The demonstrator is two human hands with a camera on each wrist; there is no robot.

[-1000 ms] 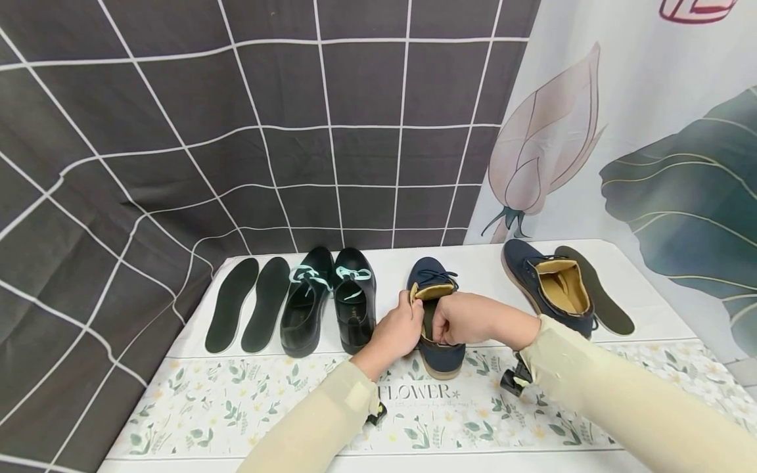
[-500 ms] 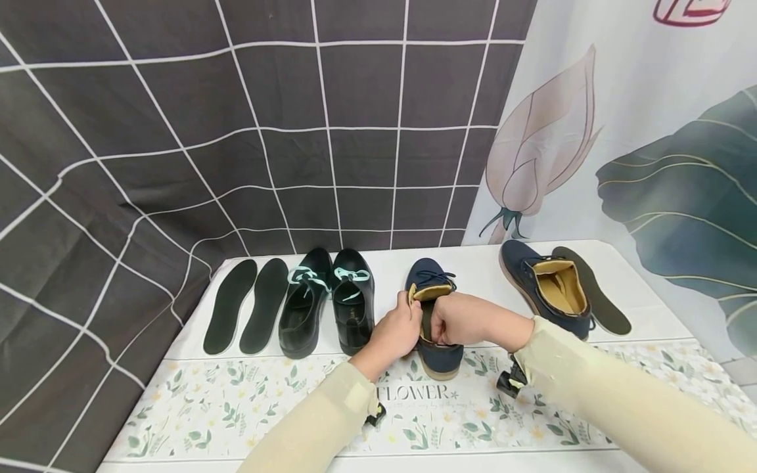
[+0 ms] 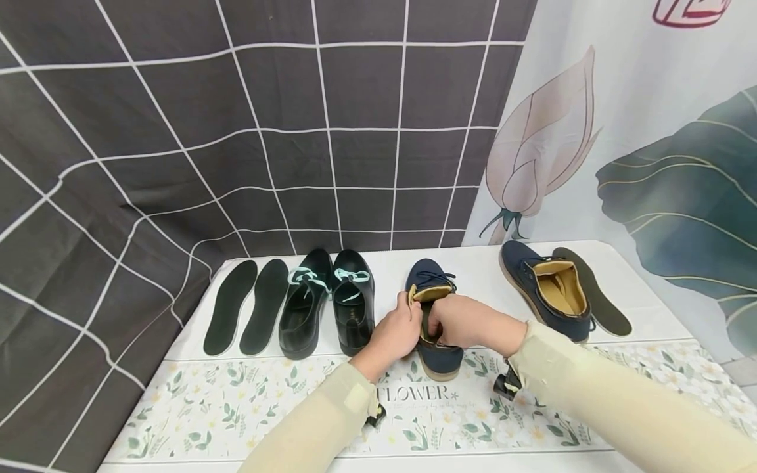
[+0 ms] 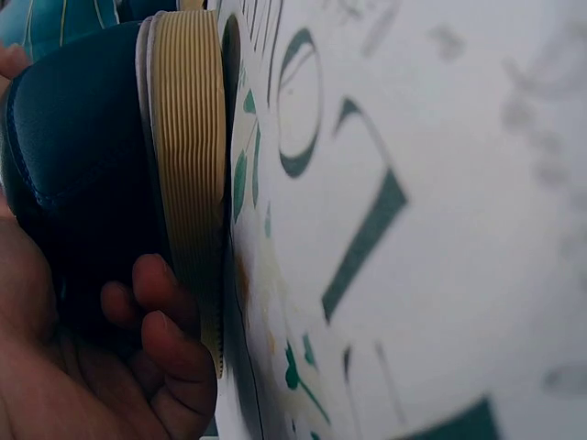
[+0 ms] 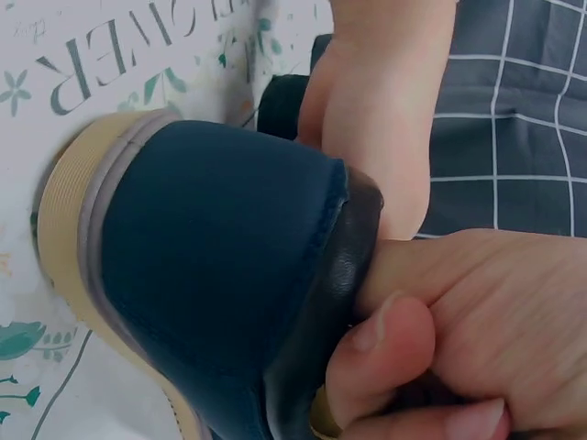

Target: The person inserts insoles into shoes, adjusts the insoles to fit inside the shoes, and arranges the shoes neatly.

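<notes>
A navy lace-up shoe [image 3: 441,360] with a tan lining and pale ribbed sole stands at the middle of the table, heel toward me. My left hand [image 3: 397,330] grips its left side near the tongue; the left wrist view shows curled fingers against the navy upper. Inside the shoe lies a dark insole [image 3: 426,318]. My right hand [image 3: 464,320] reaches into the opening over the heel collar [image 5: 344,266]. Some fingers [image 5: 390,344] bend at the rim, while the fingertips deeper inside are hidden, so I cannot tell whether they pinch the insole.
To the right is the other navy shoe [image 3: 558,289], partly over a dark insole [image 3: 603,299]. Left of my hands stand two black shoes [image 3: 304,315] with mint laces, then two black insoles [image 3: 230,307]. A grey checked cloth [image 3: 266,144] hangs behind the table.
My right hand has shifted slightly left and its fingers have spread a little inside the shoe. My left hand and the shoes stay in place.
</notes>
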